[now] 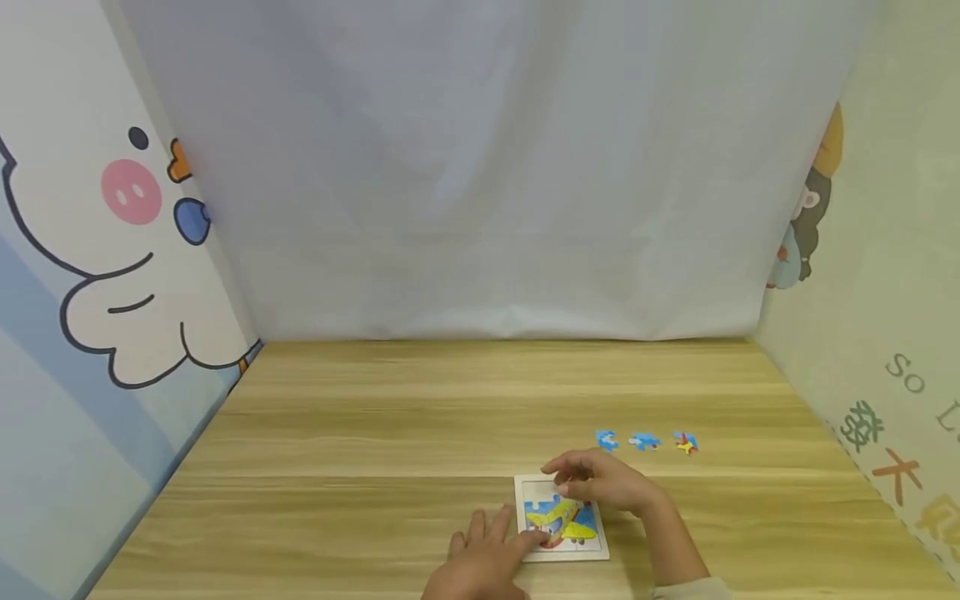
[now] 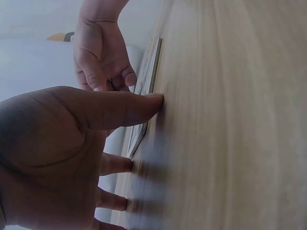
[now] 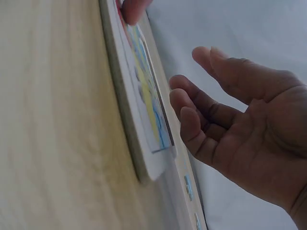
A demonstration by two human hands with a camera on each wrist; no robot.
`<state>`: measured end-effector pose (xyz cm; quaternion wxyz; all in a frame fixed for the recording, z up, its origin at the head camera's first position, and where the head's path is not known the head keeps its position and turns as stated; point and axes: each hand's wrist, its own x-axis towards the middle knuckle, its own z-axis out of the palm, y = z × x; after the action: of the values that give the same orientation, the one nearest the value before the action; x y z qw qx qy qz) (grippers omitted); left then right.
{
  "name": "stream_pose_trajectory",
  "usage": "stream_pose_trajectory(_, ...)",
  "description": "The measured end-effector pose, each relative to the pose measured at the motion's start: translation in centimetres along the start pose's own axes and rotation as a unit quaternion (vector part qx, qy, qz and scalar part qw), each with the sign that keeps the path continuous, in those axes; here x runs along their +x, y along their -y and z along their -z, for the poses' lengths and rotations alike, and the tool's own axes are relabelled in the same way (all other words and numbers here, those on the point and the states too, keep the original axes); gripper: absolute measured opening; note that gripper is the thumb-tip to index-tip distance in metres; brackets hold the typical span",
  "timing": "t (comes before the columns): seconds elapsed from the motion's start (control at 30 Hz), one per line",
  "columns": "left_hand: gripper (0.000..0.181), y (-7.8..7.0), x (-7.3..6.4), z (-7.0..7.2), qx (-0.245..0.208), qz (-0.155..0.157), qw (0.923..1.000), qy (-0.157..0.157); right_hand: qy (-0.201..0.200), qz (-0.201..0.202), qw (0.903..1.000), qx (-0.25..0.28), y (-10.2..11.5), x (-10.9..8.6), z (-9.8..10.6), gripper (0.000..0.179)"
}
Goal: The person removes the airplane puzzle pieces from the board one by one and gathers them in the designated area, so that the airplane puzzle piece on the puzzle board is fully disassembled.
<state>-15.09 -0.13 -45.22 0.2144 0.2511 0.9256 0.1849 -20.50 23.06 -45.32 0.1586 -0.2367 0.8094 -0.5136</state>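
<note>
A small square jigsaw board [image 1: 592,556] with a pale border lies on the table, partly filled with pieces of a yellow airplane [image 1: 577,530] on blue. Its upper part is half covered by my right hand [image 1: 606,481], which hovers there with fingers loosely bent. Nothing shows between that thumb and those fingers in the right wrist view. My left hand [image 1: 480,562] lies at the board's left side, its thumb [image 2: 127,108] reaching over the lower left edge. The other left fingers [image 2: 117,164] are spread with their tips down on the tabletop.
Beyond the board, to the right, three loose jigsaw pieces lie in a row: a blue one [image 1: 606,441], another blue one [image 1: 644,441], and a blue, red and yellow one [image 1: 686,442]. A pale curtain [image 1: 510,183] hangs behind the wooden table [image 1: 337,450], with printed walls on both sides.
</note>
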Motion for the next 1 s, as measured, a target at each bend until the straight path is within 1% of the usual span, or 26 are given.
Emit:
stream_pose_trajectory(0.1,0.068,0.1,-0.2,0.3,0.01,-0.008,0.9999,0.0,0.023,-0.009,0.9997,-0.001,0.1,0.5,-0.6,0.029)
stream_pose_trajectory(0.2,0.07,0.3,-0.3,0.6,0.022,-0.019,0.9996,-0.003,0.034,-0.024,0.9991,0.0,0.1,1.1,-1.0,0.03)
stream_pose_trajectory(0.33,0.071,0.7,-0.4,0.9,0.032,-0.026,0.9991,-0.009,0.031,-0.048,0.9983,-0.008,0.0,1.6,-1.6,0.032)
stream_pose_trajectory(0.47,0.071,0.9,-0.4,0.9,0.035,-0.033,0.9988,-0.007,0.026,-0.072,0.9967,-0.029,0.0,1.7,-1.9,0.033)
stream_pose_trajectory(0.6,0.072,0.9,-0.3,0.7,0.041,-0.04,0.9983,-0.011,0.033,-0.07,0.9956,-0.053,0.2,2.1,-1.9,0.032)
stream_pose_trajectory(0.7,0.075,0.9,-0.2,0.6,0.042,-0.041,0.9981,-0.018,0.043,-0.061,0.9942,-0.078,0.3,2.6,-1.9,0.031)
stream_pose_trajectory(0.8,0.075,1.0,-0.1,0.6,0.039,-0.039,0.9983,-0.019,0.046,-0.058,0.9928,-0.094,0.3,2.9,-2.0,0.03)
stream_pose_trajectory(1.0,0.073,1.1,0.0,0.5,0.038,-0.042,0.9982,-0.019,0.034,-0.068,0.993,-0.09,0.1,3.0,-2.0,0.027)
